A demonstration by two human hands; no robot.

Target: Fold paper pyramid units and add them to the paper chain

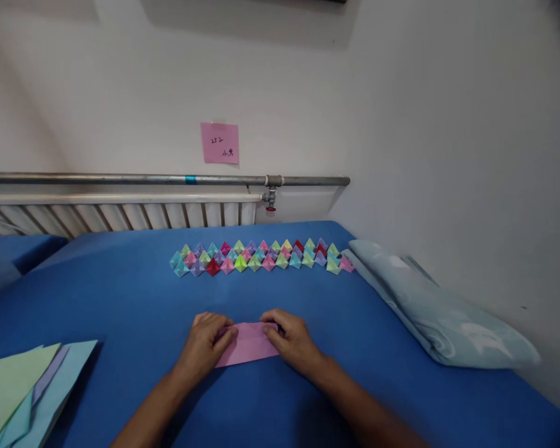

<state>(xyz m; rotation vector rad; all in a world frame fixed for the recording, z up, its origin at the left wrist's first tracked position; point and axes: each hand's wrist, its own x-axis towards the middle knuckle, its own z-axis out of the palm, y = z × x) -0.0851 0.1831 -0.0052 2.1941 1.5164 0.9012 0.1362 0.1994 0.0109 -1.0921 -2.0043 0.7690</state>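
A pink sheet of paper [248,346], folded into a wide strip, lies on the blue surface in front of me. My left hand [207,341] pinches its upper left corner between thumb and fingers. At the opposite end, my right hand [290,339] grips the upper right corner the same way. The strip's top edge runs between both hands, and its lower edge shows below them. Beyond the hands stand rows of small folded paper pieces [254,264] in pink, green, blue, purple, red and yellow.
A stack of coloured paper sheets [14,379] lies at the lower left. A folded light-blue blanket [429,305] rests along the right edge by the wall. Behind the blue surface [135,305] are a radiator [121,214], a metal pipe [121,179] and a pink wall note [219,143].
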